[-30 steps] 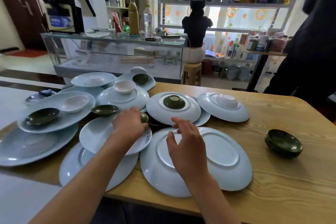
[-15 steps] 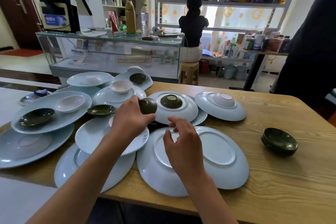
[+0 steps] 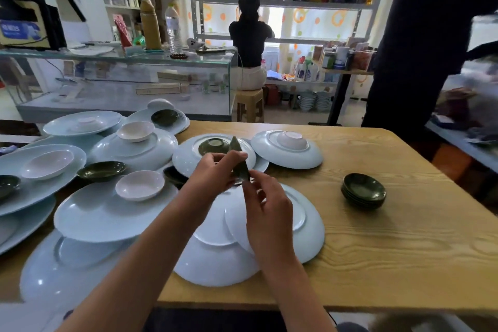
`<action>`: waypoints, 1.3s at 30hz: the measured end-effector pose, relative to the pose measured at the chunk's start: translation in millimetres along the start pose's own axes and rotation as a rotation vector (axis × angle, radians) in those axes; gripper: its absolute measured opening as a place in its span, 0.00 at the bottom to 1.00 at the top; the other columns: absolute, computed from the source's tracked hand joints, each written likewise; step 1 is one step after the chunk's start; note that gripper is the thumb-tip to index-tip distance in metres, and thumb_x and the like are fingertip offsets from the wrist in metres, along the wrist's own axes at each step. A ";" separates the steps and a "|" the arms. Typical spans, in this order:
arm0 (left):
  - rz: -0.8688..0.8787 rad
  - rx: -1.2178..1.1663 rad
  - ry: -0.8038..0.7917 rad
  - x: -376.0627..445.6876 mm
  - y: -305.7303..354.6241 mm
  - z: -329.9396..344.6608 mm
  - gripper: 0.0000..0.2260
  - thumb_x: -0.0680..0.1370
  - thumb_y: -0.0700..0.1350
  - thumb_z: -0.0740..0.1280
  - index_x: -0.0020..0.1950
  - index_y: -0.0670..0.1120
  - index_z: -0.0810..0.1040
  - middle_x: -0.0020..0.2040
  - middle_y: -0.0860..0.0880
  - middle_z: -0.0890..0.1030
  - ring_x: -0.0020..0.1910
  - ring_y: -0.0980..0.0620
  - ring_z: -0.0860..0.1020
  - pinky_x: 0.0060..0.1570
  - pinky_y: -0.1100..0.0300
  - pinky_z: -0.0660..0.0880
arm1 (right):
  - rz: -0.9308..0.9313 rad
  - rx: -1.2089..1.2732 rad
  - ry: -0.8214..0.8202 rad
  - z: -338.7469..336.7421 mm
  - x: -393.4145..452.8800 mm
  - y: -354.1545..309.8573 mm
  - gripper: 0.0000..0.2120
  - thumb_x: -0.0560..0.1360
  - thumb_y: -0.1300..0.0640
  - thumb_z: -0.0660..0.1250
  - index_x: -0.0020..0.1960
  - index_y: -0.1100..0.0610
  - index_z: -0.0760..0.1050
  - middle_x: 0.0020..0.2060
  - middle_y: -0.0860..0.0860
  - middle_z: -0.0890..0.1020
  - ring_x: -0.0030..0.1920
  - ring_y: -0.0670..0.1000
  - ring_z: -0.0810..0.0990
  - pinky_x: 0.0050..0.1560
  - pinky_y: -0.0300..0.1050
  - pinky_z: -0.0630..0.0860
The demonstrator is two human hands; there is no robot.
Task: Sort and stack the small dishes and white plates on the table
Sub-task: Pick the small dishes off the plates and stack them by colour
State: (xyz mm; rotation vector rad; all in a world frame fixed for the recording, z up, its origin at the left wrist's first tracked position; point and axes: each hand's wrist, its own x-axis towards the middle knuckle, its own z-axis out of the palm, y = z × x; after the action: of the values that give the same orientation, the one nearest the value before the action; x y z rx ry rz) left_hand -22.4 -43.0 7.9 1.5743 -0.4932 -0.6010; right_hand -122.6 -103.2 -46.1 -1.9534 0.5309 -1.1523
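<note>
Left hand (image 3: 213,170), ours: grips one green dish (image 3: 239,163) on edge above the plates; right hand (image 3: 266,205) pinches its lower rim. Done: green stack (image 3: 363,191) started. Left: scattered dishes, unstacked white plates (image 3: 107,213).

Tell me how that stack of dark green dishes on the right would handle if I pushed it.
The stack of small dark green glazed dishes probably slides easily on the wooden table. Nested loosely, the top ones might shift. It looks ceramic, so likely chips if knocked.
</note>
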 end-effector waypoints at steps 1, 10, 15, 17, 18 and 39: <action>-0.006 -0.014 -0.031 0.7 -0.6 7.1 0.39 0.59 0.64 0.72 0.63 0.44 0.73 0.52 0.45 0.84 0.52 0.49 0.82 0.58 0.52 0.77 | 0.022 0.020 0.014 -6.7 0.7 3.7 0.12 0.79 0.51 0.62 0.61 0.49 0.77 0.49 0.43 0.83 0.48 0.41 0.79 0.48 0.30 0.75; 0.085 0.151 -0.143 1.4 -10.1 63.4 0.18 0.75 0.59 0.66 0.59 0.49 0.75 0.53 0.50 0.82 0.54 0.53 0.80 0.60 0.48 0.75 | 0.045 -0.023 0.180 -69.9 15.7 39.7 0.09 0.80 0.56 0.62 0.58 0.52 0.78 0.47 0.44 0.83 0.47 0.41 0.80 0.48 0.35 0.76; 0.179 0.381 -0.092 2.6 -12.1 78.3 0.14 0.78 0.49 0.67 0.61 0.48 0.74 0.54 0.51 0.80 0.52 0.53 0.78 0.51 0.59 0.73 | 0.032 -0.215 0.296 -107.0 25.7 78.4 0.09 0.80 0.58 0.62 0.58 0.53 0.78 0.49 0.45 0.80 0.50 0.43 0.78 0.52 0.41 0.77; 0.208 0.429 -0.101 3.5 -14.9 79.5 0.15 0.77 0.47 0.68 0.63 0.48 0.73 0.56 0.52 0.80 0.55 0.54 0.78 0.51 0.61 0.71 | 0.042 -0.257 0.342 -117.1 28.9 91.1 0.09 0.80 0.59 0.62 0.57 0.54 0.78 0.49 0.47 0.80 0.50 0.45 0.79 0.51 0.40 0.76; 0.227 0.449 -0.107 4.2 -17.0 79.8 0.15 0.77 0.47 0.69 0.64 0.49 0.73 0.57 0.52 0.79 0.56 0.54 0.77 0.52 0.61 0.71 | 0.058 -0.277 0.357 -120.4 30.2 96.1 0.09 0.79 0.60 0.62 0.58 0.55 0.78 0.49 0.48 0.81 0.50 0.46 0.78 0.51 0.38 0.74; 0.601 1.112 0.194 75.9 -21.0 21.7 0.18 0.76 0.43 0.68 0.66 0.44 0.74 0.60 0.43 0.80 0.55 0.43 0.78 0.54 0.51 0.75 | -0.016 -0.462 0.198 -101.4 10.6 103.4 0.18 0.78 0.61 0.64 0.67 0.53 0.74 0.52 0.51 0.82 0.51 0.48 0.80 0.50 0.40 0.77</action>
State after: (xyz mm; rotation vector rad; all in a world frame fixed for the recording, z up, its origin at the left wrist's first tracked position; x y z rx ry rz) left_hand 21.2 -105.9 -20.6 2.3114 -1.2153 0.3880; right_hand -201.3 -215.0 -95.2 -2.2392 0.9571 -1.3292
